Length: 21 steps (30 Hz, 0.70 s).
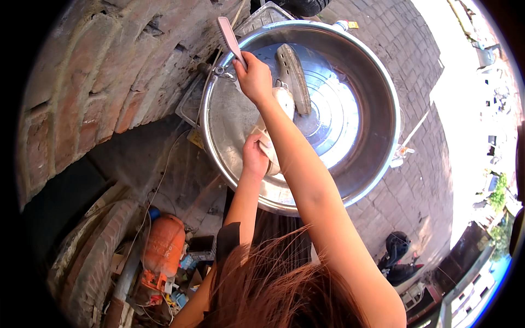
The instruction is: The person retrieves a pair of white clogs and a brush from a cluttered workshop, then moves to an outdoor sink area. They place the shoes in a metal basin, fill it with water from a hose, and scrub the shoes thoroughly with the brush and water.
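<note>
A large round stainless steel basin [377, 147] stands in front of me, with water in its bottom. My right hand [254, 79] is closed round a pink brush [229, 38], which sticks up over the basin's far left rim. Lower down, inside the near left part of the basin, my left hand [256, 156] grips a pale shoe [283, 99]. My right forearm passes over that shoe and hides part of it. Beyond it a second shoe [293, 79], greyish with small holes along its side, lies in the basin, touched by neither hand.
A metal tap [221, 71] is by the basin's left rim, close to a brick wall [98, 71]. An orange gas cylinder [164, 246] and an old tyre [101, 257] stand among clutter at lower left. Grey paving [415, 180] runs along the right.
</note>
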Available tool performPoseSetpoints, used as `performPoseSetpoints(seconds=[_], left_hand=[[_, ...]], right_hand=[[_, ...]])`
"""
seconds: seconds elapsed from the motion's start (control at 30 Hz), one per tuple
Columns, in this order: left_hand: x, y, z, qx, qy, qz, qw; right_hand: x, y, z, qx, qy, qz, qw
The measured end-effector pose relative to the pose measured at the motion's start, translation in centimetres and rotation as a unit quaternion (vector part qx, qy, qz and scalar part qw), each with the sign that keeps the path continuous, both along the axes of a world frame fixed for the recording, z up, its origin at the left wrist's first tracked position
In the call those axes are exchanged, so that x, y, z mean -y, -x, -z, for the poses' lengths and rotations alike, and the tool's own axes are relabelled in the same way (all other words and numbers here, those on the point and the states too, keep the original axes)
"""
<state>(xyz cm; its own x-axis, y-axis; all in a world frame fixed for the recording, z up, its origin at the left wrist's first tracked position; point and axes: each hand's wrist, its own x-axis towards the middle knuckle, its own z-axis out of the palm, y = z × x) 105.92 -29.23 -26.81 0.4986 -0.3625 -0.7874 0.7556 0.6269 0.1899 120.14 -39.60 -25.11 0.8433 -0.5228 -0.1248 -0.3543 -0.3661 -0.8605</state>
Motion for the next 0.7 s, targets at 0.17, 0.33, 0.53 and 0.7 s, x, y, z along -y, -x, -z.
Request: performPoseSetpoints(seconds=[0.17, 0.33, 0.53, 0.7], left_hand=[[-0.5, 0.3, 1.3, 0.011, 0.031, -0.009, 0.999], [-0.4, 0.1, 1.6, 0.015, 0.05, -0.03, 0.998], [-0.8, 0.2, -0.7, 0.042, 0.039, -0.005, 0.998], [-0.4, 0.6, -2.2, 0.09, 0.132, 0.055, 0.986]], right_hand=[[-0.3, 0.9, 0.0, 0.017, 0.004, 0.013, 1.0], [-0.3, 2.4, 0.5, -0.058, 0.0, 0.001, 0.998], [5.3, 9.6, -1.5, 0.025, 0.011, 0.139, 0.99], [9.7, 13.8, -0.8, -0.069, -0.151, 0.12, 0.979]])
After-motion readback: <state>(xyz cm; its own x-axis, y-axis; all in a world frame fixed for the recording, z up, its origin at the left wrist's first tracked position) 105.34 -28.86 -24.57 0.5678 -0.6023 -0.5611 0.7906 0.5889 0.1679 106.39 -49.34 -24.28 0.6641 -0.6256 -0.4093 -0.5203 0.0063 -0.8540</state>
